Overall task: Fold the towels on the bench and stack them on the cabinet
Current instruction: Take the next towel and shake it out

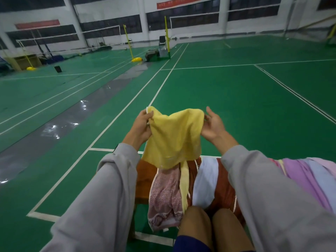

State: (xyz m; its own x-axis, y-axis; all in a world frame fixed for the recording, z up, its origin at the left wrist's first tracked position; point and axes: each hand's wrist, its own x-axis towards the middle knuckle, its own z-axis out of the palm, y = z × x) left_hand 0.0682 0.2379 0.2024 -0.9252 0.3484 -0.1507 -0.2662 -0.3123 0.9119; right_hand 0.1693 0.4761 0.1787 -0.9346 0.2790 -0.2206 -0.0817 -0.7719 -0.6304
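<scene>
Left hand (141, 128) and right hand (212, 126) each pinch a top corner of the yellow towel (174, 139) — I'd tug it taut and flat above the desk (143, 179) before folding.

Dim, flat indoor light, shadows faint. White glare patches sit on the glossy grey strip (60, 124) of floor at left. Wide-angle bending curves the far wall (109, 8) and court lines (163, 82) toward the edges. All is slightly soft; the yellow towel (174, 137) shows little weave, the grey sleeves (101, 197) smear
</scene>
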